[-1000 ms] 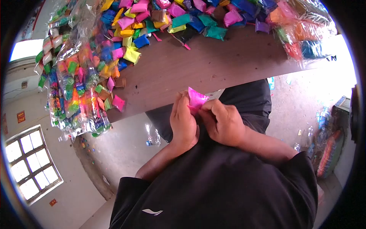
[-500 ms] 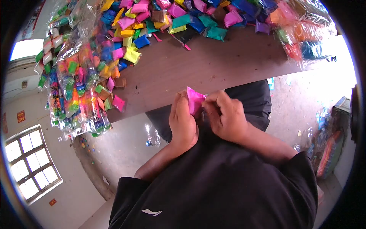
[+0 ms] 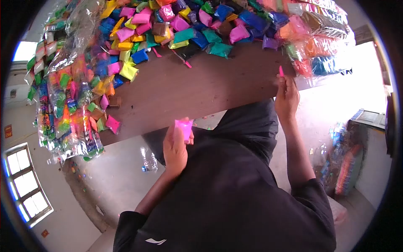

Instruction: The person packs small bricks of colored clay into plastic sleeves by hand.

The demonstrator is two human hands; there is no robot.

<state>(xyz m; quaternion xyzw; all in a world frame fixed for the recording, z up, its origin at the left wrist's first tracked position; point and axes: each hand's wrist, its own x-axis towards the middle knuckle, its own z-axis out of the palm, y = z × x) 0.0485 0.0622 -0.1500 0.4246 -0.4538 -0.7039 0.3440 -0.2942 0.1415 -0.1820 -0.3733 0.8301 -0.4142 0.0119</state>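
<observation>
My left hand (image 3: 176,147) grips a small bright pink packet (image 3: 184,129) near the table's front edge, thumb across its face. Farther right, my right hand (image 3: 287,98) is raised at the table edge, its fingers closed on a thin pink piece (image 3: 281,71) that points upward. Across the back of the brown table (image 3: 180,88) lies a heap of small wrapped packets in many colours, such as a teal packet (image 3: 219,50) and a yellow packet (image 3: 128,71).
Clear bags of colourful packets (image 3: 69,96) pile up at the table's left. More bagged packets (image 3: 319,46) lie at the back right. Below the table, a plastic bottle (image 3: 149,161) is on the floor; a window (image 3: 29,185) is at the left.
My hands have moved apart. The right hand has gone right and up with the thin pink piece; the left keeps the pink packet, now lower and farther left. The view has shifted.
</observation>
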